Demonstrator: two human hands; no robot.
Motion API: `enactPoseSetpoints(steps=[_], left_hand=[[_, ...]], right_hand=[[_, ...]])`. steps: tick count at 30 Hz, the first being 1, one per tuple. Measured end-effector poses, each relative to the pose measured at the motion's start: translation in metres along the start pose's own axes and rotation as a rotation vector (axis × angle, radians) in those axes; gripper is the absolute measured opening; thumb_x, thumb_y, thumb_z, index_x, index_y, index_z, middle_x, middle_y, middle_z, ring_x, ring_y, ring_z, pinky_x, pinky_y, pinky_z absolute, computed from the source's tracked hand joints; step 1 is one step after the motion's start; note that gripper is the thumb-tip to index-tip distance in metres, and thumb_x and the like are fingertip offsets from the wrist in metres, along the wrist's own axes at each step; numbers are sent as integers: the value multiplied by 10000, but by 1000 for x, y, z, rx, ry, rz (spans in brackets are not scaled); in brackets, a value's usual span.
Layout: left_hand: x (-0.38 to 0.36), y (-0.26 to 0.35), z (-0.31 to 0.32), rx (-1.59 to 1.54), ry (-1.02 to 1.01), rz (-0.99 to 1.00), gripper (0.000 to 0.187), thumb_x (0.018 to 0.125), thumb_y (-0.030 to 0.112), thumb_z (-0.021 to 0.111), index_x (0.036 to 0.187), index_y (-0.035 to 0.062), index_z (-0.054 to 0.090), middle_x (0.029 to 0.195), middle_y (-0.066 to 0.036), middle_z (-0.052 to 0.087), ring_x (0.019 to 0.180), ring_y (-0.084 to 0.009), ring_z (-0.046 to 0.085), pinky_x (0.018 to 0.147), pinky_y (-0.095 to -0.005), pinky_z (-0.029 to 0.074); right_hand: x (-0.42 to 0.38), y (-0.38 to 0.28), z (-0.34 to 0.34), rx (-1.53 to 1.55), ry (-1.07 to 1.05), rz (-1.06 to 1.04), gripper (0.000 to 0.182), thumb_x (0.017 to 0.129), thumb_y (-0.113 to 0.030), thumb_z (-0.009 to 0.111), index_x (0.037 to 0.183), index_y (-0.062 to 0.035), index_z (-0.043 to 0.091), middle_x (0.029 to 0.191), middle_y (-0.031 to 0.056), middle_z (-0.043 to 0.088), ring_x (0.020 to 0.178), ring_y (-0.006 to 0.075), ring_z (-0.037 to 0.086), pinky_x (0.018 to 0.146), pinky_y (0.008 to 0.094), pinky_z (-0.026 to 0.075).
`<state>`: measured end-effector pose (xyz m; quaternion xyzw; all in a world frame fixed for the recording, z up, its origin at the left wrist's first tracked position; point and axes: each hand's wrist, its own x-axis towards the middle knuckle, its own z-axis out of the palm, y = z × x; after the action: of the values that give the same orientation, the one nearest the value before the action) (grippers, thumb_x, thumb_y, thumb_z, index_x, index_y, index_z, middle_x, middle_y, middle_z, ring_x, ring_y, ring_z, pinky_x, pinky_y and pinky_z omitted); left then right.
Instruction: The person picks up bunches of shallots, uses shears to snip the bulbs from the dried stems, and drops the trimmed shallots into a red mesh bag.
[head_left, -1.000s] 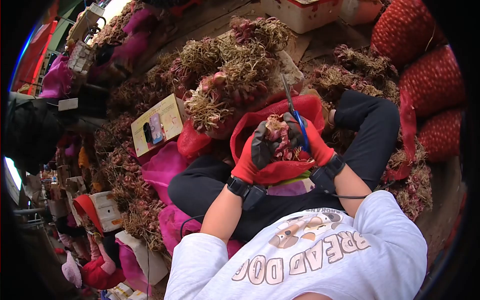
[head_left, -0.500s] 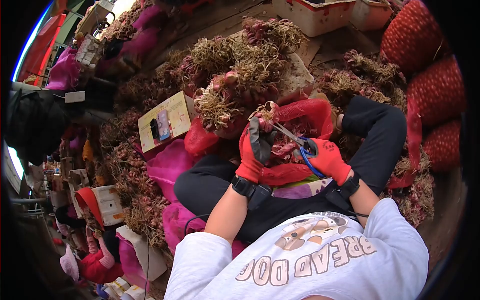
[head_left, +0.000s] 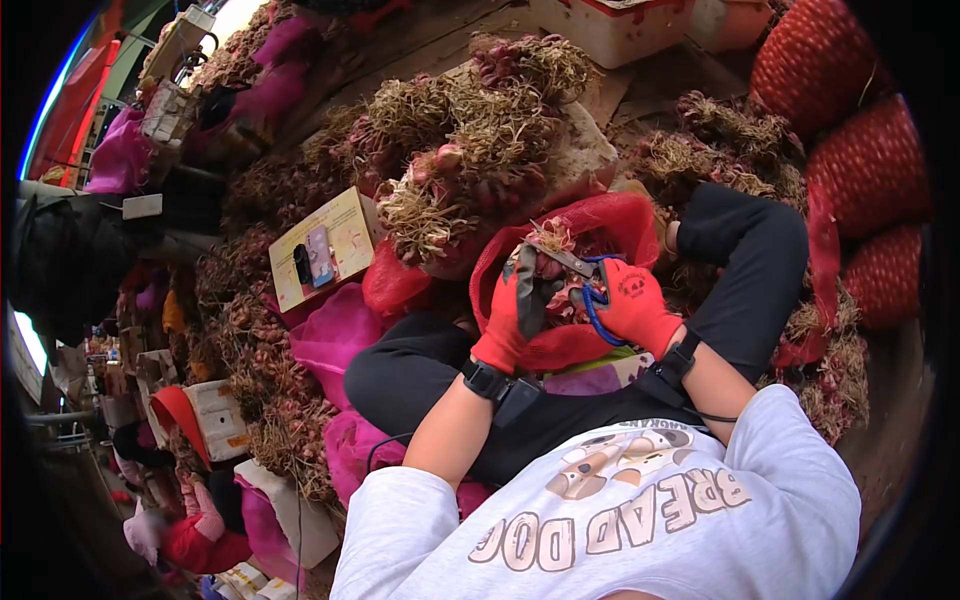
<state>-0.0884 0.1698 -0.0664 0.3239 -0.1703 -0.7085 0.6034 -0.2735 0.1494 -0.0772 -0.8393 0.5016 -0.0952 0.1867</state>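
Observation:
My left hand [head_left: 516, 308], in a red glove with dark palm and fingertips, is closed around a small bunch of shallots [head_left: 550, 237] with dry roots pointing up. My right hand [head_left: 636, 306], gloved the same way, grips blue-handled scissors [head_left: 594, 312]. Their metal blades reach left to the bunch, just beneath the root ends; my fingers partly hide the tips. Under both hands a red mesh bag [head_left: 640, 215] lies spread between my legs, with shallots and loose scraps inside. Beyond it rises a large heap of rooted shallots [head_left: 470, 130].
A yellow carton [head_left: 325, 240] with a phone [head_left: 319, 255] on it stands left of the heap. Full red mesh sacks [head_left: 865, 160] are stacked at right. Pink mesh [head_left: 340, 335] lies by my left knee. White foam boxes [head_left: 630, 30] stand behind. Another person [head_left: 200, 540] is at lower left.
The scissors and my right hand have moved up and left, bringing the blades onto the shallot bunch. The blades look closer together. My left hand has turned slightly, still holding the bunch.

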Motion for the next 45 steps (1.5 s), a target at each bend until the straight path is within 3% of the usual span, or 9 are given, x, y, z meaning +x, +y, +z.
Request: enactPoseSetpoints(steps=[2,5,8,17,26,29,32,41,45], left_hand=[[7,-10,-18,-38,6,6,225,1005,320,469,922,112,478,793,40,413,715,-98,460,691,-296,477],[14,-11,-38,-90,-113,-59,210,972,343,531,1081,164,545,937,56,548,938,-105,554,812,-311,484],[7,-4,-24,-36,22,-15,202,961,323,556,1079,159,569,924,59,578,931,-109,572,826,-319,489],[9,-3,-22,-76,282,-23,158,944,325,588,981,171,595,906,65,588,918,-90,571,815,-293,482],[14,-14,-50,-23,41,-50,188,940,345,588,1007,170,603,886,64,633,805,-90,618,727,-270,520],[8,-6,-37,-43,115,-71,218,944,335,584,1079,165,598,937,45,643,853,-91,622,738,-255,519],[6,-2,-29,-91,120,-97,244,949,307,580,1142,160,593,981,25,654,914,-110,631,765,-256,525],[10,-3,-41,-165,126,-122,250,946,254,584,1183,176,578,995,19,648,955,-162,627,755,-272,547],[12,-4,-50,-341,-187,-198,238,955,226,570,1185,168,559,1016,17,634,951,-149,617,763,-270,538]], right_hand=[[1,0,-1,90,-71,46,514,803,-489,648,1016,-29,560,909,185,632,855,333,632,714,423,486],[4,6,1,202,-106,122,455,820,-489,637,973,-62,600,867,185,655,824,345,642,699,430,488],[-4,-2,-17,387,-142,164,432,822,-497,636,937,-81,626,850,177,662,808,352,640,685,447,491],[-13,0,-26,218,19,33,354,807,-415,680,914,-84,612,816,164,631,752,352,623,644,422,481],[-14,19,-14,53,6,13,323,800,-398,681,884,-87,661,747,158,641,707,341,634,634,412,489],[-16,29,-2,139,-66,55,362,814,-463,643,867,-105,638,749,154,643,719,321,643,648,420,486],[-20,21,-8,605,-178,138,388,807,-475,660,885,-95,648,764,166,644,740,337,639,658,432,479],[-20,12,-29,314,-54,70,397,810,-479,665,942,-105,655,769,149,646,751,344,635,660,425,481],[-19,22,-28,418,-97,51,405,806,-477,676,898,-83,660,752,148,644,707,334,626,644,402,474]])
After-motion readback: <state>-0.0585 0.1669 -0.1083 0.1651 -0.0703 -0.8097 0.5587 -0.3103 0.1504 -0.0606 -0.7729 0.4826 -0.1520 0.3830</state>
